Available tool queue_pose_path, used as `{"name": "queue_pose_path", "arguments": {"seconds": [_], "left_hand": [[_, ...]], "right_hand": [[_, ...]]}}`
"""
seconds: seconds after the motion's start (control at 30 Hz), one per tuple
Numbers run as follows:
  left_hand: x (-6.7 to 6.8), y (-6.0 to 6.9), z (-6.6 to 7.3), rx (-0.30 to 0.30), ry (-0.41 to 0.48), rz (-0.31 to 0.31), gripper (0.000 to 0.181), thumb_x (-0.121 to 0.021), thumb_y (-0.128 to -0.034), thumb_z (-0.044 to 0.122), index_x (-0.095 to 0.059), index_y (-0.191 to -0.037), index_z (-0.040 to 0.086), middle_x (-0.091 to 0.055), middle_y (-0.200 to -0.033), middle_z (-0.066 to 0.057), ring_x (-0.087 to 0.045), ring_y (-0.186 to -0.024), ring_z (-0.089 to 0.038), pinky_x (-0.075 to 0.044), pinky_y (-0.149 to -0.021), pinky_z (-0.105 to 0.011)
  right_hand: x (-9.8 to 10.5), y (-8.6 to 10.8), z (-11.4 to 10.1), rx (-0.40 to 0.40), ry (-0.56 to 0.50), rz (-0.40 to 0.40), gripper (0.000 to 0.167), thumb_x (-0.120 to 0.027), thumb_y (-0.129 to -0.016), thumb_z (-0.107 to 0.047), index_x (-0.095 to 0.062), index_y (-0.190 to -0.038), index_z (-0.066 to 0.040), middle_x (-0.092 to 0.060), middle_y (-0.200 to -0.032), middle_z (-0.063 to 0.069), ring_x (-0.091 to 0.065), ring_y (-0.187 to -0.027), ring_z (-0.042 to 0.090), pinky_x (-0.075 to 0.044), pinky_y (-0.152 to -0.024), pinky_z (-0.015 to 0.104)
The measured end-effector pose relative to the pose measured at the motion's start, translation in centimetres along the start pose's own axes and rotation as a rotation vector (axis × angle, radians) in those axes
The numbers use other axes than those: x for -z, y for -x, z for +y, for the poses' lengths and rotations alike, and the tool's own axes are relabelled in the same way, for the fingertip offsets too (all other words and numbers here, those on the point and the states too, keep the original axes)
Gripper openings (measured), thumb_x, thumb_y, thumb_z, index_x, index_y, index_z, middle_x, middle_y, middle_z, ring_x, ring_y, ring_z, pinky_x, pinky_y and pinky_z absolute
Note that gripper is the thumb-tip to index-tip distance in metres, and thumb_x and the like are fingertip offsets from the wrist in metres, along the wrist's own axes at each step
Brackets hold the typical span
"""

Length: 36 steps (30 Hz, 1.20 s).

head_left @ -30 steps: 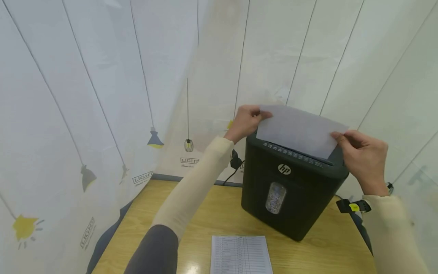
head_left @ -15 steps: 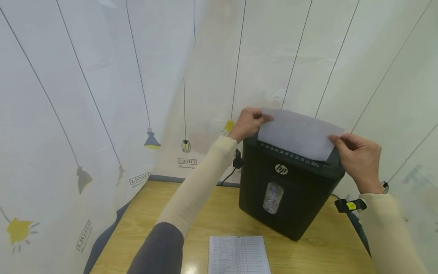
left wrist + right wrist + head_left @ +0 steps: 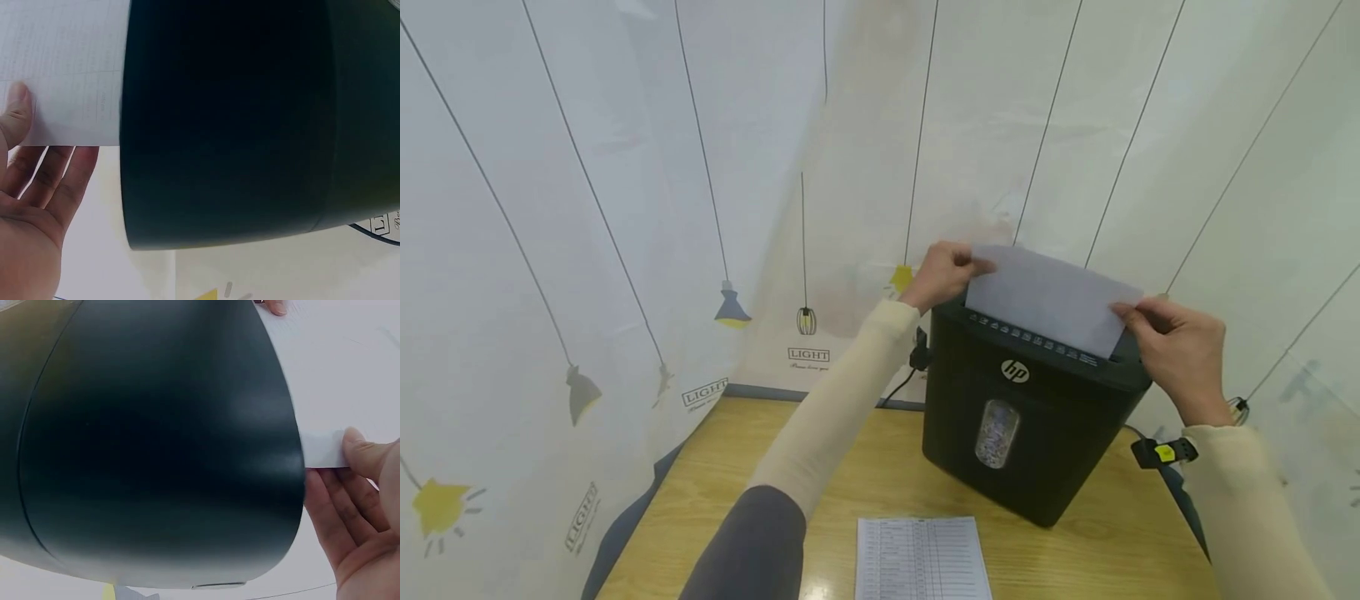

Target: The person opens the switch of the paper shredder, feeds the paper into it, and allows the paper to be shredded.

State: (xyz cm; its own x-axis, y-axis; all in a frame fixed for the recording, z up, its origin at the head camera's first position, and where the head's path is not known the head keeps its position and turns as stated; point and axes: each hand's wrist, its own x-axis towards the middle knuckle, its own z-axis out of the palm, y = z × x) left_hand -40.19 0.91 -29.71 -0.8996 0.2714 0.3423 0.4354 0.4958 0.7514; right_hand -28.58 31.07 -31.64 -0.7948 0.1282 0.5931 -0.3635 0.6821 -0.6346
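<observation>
A white sheet of paper (image 3: 1047, 298) stands upright in the top slot of a black HP paper shredder (image 3: 1030, 433). My left hand (image 3: 938, 275) pinches the sheet's left edge between thumb and fingers. At the opposite edge, my right hand (image 3: 1186, 354) pinches it the same way. Faint print shows on the paper (image 3: 75, 106) in the left wrist view, where the left hand (image 3: 31, 206) has its thumb on one face and fingers behind. Beside the shredder's dark side (image 3: 169, 444), the right hand (image 3: 369, 506) grips the sheet's edge. The lower part of the sheet is hidden inside the slot.
Printed sheets with a table of rows (image 3: 921, 558) lie at the front of the wooden table (image 3: 842, 483). Shreds show through the shredder's window (image 3: 998, 434). A black plug and cord (image 3: 919, 354) are behind its left side. Lamp-patterned sheeting (image 3: 625, 208) hangs around the table.
The paper has sunk a little lower into the slot, and both hands have come down slightly with it. The right hand has also shifted a bit left in view.
</observation>
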Motion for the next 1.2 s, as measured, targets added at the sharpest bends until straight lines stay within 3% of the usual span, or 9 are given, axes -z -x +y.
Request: {"name": "queue_pose_path", "arguments": {"seconds": [0.13, 0.23, 0.37, 0.5, 0.87, 0.97, 1.07, 1.13, 1.2], "left_hand": [[-0.1, -0.1, -0.3, 0.003, -0.016, -0.007, 0.026, -0.071, -0.0952, 0.036, -0.08, -0.105, 0.014, -0.078, -0.11, 0.0, -0.067, -0.096, -0.011, -0.055, -0.082, -0.023], [-0.1, 0.0, -0.4, 0.011, -0.045, -0.022, 0.029, -0.07, -0.0964, 0.037, -0.078, -0.094, 0.01, -0.074, -0.097, -0.001, -0.062, -0.086, -0.011, -0.052, -0.076, -0.022], [-0.2, 0.2, -0.6, 0.006, -0.071, -0.032, 0.032, -0.07, -0.0969, 0.036, -0.073, -0.083, 0.008, -0.065, -0.081, -0.001, -0.055, -0.077, -0.013, -0.047, -0.068, -0.022], [-0.4, 0.4, -1.0, 0.008, -0.075, -0.039, 0.039, -0.07, -0.0969, 0.035, -0.062, -0.071, 0.007, -0.059, -0.073, -0.001, -0.052, -0.071, -0.014, -0.044, -0.063, -0.022], [-0.3, 1.1, -1.8, -0.005, -0.097, -0.073, 0.048, -0.071, -0.0971, 0.036, -0.046, -0.065, 0.012, -0.047, -0.066, -0.001, -0.046, -0.066, -0.016, -0.039, -0.062, -0.026], [-0.2, 1.2, -1.9, 0.012, -0.079, -0.072, 0.041, -0.07, -0.0971, 0.041, -0.056, -0.076, 0.008, -0.058, -0.079, -0.004, -0.054, -0.077, -0.016, -0.046, -0.072, -0.026], [0.0, 1.2, -1.8, 0.052, -0.056, -0.084, 0.039, -0.068, -0.0973, 0.048, -0.071, -0.109, 0.01, -0.07, -0.118, -0.007, -0.064, -0.11, -0.017, -0.054, -0.097, -0.031], [0.1, 1.3, -1.8, 0.054, -0.032, -0.088, 0.044, -0.066, -0.0973, 0.051, -0.07, -0.127, 0.018, -0.065, -0.139, -0.003, -0.061, -0.128, -0.018, -0.052, -0.107, -0.036], [0.3, 1.4, -1.7, 0.036, -0.008, -0.1, 0.046, -0.064, -0.0984, 0.053, -0.068, -0.132, 0.022, -0.064, -0.142, -0.004, -0.061, -0.129, -0.019, -0.052, -0.107, -0.038]], "right_hand": [[0.0, 0.0, 0.2, -0.002, 0.041, -0.017, 0.028, -0.071, -0.098, -0.032, -0.081, -0.109, -0.008, -0.053, -0.076, -0.047, -0.054, -0.072, -0.019, -0.042, -0.063, 0.001], [-0.1, 0.1, 0.3, -0.005, 0.064, -0.034, 0.029, -0.07, -0.098, -0.032, -0.081, -0.109, -0.007, -0.052, -0.076, -0.049, -0.052, -0.071, -0.019, -0.041, -0.061, 0.003], [-0.1, 0.1, 0.6, 0.001, 0.102, -0.063, 0.028, -0.07, -0.098, -0.031, -0.081, -0.108, -0.007, -0.076, -0.086, -0.016, -0.051, -0.068, -0.015, -0.04, -0.057, 0.008], [-0.2, 0.3, 0.9, 0.025, 0.139, -0.093, 0.027, -0.071, -0.098, -0.03, -0.081, -0.104, -0.005, -0.078, -0.095, 0.019, -0.049, -0.064, -0.011, -0.038, -0.054, 0.012], [0.1, 0.4, 1.4, 0.059, 0.195, -0.216, 0.033, -0.071, -0.097, -0.035, -0.077, -0.104, -0.003, -0.077, -0.097, 0.021, -0.045, -0.07, -0.018, -0.04, -0.06, 0.009], [0.2, 0.4, 1.3, 0.056, 0.192, -0.23, 0.037, -0.069, -0.098, -0.039, -0.075, -0.11, -0.004, -0.076, -0.102, 0.021, -0.044, -0.073, -0.022, -0.04, -0.063, 0.007], [0.5, 0.2, 1.2, 0.041, 0.191, -0.245, 0.045, -0.067, -0.098, -0.045, -0.071, -0.122, -0.007, -0.074, -0.107, 0.02, -0.043, -0.075, -0.023, -0.04, -0.065, 0.008], [0.6, 0.1, 1.0, 0.026, 0.19, -0.261, 0.051, -0.064, -0.099, -0.049, -0.068, -0.131, -0.009, -0.072, -0.113, 0.021, -0.058, -0.083, -0.011, -0.042, -0.069, 0.011], [0.6, 0.0, 0.8, 0.016, 0.189, -0.282, 0.054, -0.061, -0.099, -0.052, -0.066, -0.135, -0.013, -0.071, -0.118, 0.02, -0.068, -0.094, 0.008, -0.047, -0.074, 0.019]]}}
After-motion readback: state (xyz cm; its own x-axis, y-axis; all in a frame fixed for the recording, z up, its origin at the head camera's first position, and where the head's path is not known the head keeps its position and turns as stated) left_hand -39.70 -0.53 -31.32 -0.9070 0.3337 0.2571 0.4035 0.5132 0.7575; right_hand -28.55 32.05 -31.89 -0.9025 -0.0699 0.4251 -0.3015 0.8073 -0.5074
